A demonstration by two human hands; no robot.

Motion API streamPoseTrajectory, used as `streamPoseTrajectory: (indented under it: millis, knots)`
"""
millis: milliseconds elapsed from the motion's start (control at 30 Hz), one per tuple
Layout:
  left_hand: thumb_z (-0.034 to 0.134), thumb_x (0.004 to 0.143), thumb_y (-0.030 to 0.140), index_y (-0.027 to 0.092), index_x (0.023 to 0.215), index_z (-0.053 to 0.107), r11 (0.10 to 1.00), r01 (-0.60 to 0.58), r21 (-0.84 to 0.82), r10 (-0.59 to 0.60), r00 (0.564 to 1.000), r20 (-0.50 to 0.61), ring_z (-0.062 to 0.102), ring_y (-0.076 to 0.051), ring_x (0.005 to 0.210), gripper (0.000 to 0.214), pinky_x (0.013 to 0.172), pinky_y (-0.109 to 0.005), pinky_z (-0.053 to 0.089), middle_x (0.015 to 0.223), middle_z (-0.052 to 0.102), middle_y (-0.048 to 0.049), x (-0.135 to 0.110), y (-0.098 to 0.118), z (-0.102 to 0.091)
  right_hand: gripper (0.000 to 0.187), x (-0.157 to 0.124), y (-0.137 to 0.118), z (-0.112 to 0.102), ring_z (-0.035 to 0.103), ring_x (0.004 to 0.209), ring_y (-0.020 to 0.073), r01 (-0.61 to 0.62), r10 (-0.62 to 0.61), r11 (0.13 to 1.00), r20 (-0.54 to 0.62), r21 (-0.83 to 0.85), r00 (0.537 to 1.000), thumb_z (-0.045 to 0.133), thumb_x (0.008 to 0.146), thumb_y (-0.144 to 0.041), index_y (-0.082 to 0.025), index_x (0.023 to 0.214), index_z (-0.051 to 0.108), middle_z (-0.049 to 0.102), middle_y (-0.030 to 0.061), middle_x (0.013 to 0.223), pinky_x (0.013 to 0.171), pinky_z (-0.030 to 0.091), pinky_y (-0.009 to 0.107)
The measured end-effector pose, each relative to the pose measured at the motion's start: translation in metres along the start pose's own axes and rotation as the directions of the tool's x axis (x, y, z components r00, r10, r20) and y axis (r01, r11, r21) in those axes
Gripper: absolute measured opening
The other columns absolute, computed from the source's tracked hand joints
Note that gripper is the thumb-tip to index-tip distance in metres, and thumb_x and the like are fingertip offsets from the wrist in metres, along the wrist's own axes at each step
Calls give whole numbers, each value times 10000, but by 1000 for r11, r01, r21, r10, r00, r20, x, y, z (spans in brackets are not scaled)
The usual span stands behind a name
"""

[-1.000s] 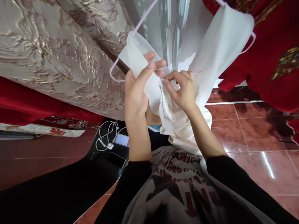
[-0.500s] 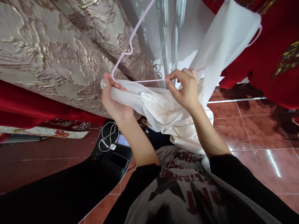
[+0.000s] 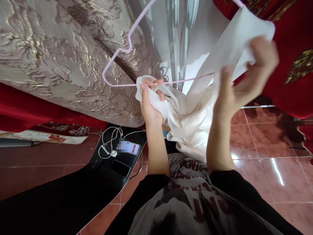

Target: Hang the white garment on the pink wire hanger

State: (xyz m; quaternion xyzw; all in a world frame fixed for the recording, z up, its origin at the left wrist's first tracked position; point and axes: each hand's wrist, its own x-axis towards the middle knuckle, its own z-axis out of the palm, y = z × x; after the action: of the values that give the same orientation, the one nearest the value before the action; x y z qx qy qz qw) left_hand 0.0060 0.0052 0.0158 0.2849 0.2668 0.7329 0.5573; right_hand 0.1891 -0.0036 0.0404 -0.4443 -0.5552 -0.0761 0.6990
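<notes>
A thin pink hanger (image 3: pixel 117 56) hangs in front of me, its lower bar running across to the right. My left hand (image 3: pixel 153 101) is closed on an edge of sheer white cloth (image 3: pixel 193 111), with the bar passing at its fingertips. The cloth drapes down toward my lap, and another part of it rises over the hanger's right end. My right hand (image 3: pixel 244 78), blurred by motion, is beside that raised part with thumb and fingers apart. Whether it touches the cloth I cannot tell.
A shiny embossed curtain (image 3: pixel 61 58) hangs on the left, and red cloth (image 3: pixel 288 88) on the right. A black chair (image 3: pixel 80 192) at lower left bears a lit phone (image 3: pixel 132 148), a dark phone (image 3: pixel 120 167) and a white cable (image 3: pixel 105 148). Red tiles (image 3: pixel 264 140) form the floor.
My left hand has moved right along the hanger bar with the cloth edge. My right hand has let go of the bar and moved up and right. The hanger has shifted left.
</notes>
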Motion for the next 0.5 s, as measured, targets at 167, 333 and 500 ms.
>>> streamPoseTrajectory:
  millis: [167, 333, 500]
  knots:
    - [353, 1103, 322, 208, 804, 559, 998, 8, -55, -9, 1000, -23, 368, -91, 445, 380, 472, -248, 324, 905, 672, -36, 0, -1, 3, 439, 0, 37, -28, 567, 1345, 208, -396, 385, 896, 92, 201, 918, 740, 851, -391, -209, 1239, 644, 599, 65, 1355, 1205, 443, 415]
    - [327, 1109, 357, 215, 806, 565, 999, 23, -30, -24, 999, -32, 340, -97, 438, 411, 483, -269, 318, 913, 684, -28, 0, -5, 2, 421, -24, 27, -9, 664, 1025, 175, -465, 407, 874, 310, 141, 859, 734, 832, -510, -167, 1062, 652, 668, 59, 1059, 1031, 553, 422]
    - [487, 1041, 526, 237, 809, 579, 996, -2, 88, 0, 1000, 24, 353, -104, 447, 382, 512, -296, 329, 977, 696, -37, 3, -7, -7, 343, -32, 15, 11, 619, 898, 140, -337, 350, 934, -122, 117, 929, 736, 841, -463, -158, 916, 598, 560, 28, 880, 933, 565, 357]
